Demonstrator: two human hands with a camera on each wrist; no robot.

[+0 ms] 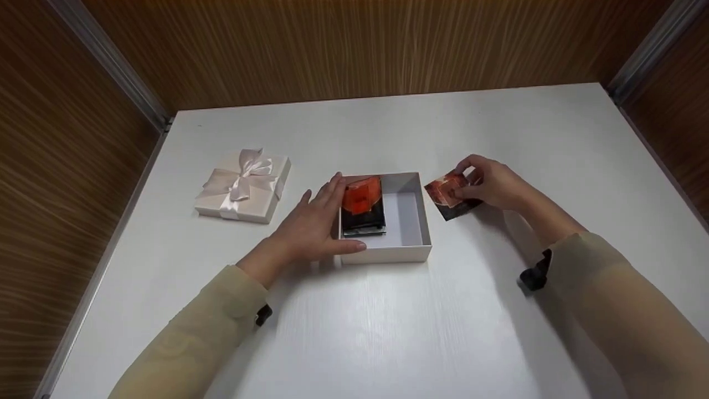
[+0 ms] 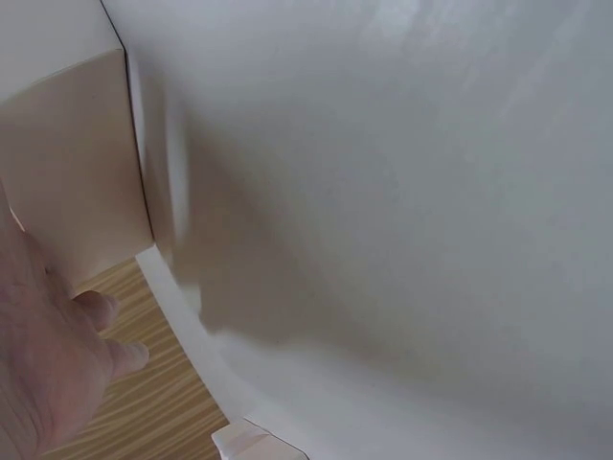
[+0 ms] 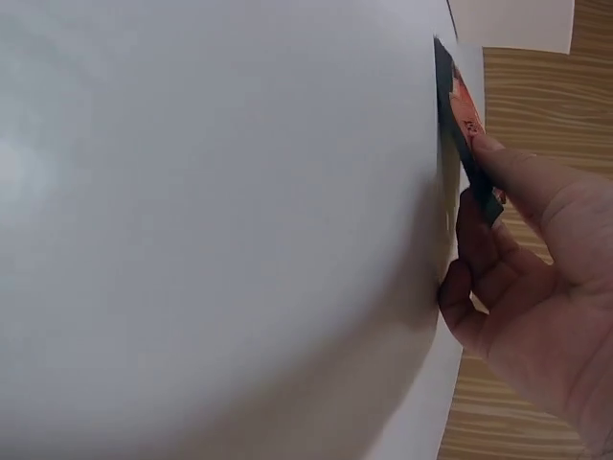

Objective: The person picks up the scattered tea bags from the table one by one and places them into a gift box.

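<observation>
A white open-topped box (image 1: 396, 255) stands in the middle of the table. Inside, along its left side, lies a stack of red-and-black packets (image 1: 363, 213); how many cannot be told. My left hand (image 1: 313, 224) rests against the box's left wall, fingers extended along it and thumb over the near edge. In the left wrist view that hand (image 2: 48, 355) lies by the box's pale wall (image 2: 77, 163). To the right of the box, my right hand (image 1: 496, 183) pinches a flat red-and-black packet (image 1: 443, 191) between thumb and fingers. The right wrist view shows this packet (image 3: 465, 120) nearly edge-on, tilted.
Left of the box sits a pale pink lid (image 1: 221, 205) tied with a satin ribbon bow (image 1: 246, 177). The white table (image 1: 354, 332) is bordered by wood-grain panels (image 1: 354, 50) at the back and both sides.
</observation>
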